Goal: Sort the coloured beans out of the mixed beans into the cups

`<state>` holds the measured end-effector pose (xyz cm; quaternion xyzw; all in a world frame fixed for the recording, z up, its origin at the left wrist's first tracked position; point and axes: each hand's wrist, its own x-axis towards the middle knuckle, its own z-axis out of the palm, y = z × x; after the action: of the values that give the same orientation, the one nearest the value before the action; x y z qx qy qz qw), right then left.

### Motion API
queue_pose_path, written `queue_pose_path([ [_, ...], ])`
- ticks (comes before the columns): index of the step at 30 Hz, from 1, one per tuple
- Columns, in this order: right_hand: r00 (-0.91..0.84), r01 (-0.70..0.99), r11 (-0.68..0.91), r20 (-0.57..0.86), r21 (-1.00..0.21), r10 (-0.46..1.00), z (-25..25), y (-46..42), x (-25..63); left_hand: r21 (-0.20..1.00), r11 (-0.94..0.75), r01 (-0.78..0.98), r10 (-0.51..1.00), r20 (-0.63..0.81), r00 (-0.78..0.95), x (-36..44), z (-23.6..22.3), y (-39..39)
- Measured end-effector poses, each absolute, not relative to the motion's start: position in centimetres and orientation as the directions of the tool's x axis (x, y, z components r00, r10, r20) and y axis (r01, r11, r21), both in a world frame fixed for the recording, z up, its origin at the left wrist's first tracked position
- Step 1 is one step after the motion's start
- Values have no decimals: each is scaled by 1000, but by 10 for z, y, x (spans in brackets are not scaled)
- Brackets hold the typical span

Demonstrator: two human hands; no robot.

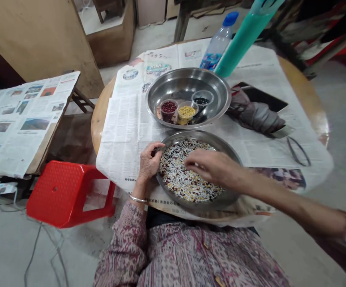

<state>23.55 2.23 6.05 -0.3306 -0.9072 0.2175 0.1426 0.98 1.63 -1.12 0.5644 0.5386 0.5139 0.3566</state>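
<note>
Head view | left hand [151, 161] grasping the rim of a round, shallow stainless-steel pan [227, 146] on the newspaper-covered tabletop [120, 135] | right hand [211, 165], fingers bunched, over mixed white, red, yellow and black grains [184, 183] in it; whether anything is pinched cannot be told | best done with rim steadied, touch light | fingertips blurred; grains beneath hidden.

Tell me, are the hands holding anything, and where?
The left hand holds the near bowl by its left rim. The right hand is over the grains; whether it pinches any can't be told.
</note>
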Motion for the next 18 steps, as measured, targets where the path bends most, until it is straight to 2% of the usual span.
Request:
queue_pose_path([
  [3,-852,425,792,102,-438,513,35,-17,235,952,-178,249,971,211,-113,10,-9,17],
  [5,-874,411,831,98,-375,477,22,-24,236,952,-186,243,968,220,-120,11,-9,17],
  [8,-823,505,806,107,-310,557,10,-8,248,956,-159,245,974,193,-122,12,-9,16],
  [14,-509,803,526,135,-281,850,7,50,264,953,-108,283,983,144,-110,13,-10,14],
  [16,-446,838,467,139,-283,884,11,55,254,952,-95,291,985,132,-110,14,-10,14],
  [18,-480,818,506,159,-273,863,14,49,239,954,-86,287,986,122,-110,14,-9,13],
])
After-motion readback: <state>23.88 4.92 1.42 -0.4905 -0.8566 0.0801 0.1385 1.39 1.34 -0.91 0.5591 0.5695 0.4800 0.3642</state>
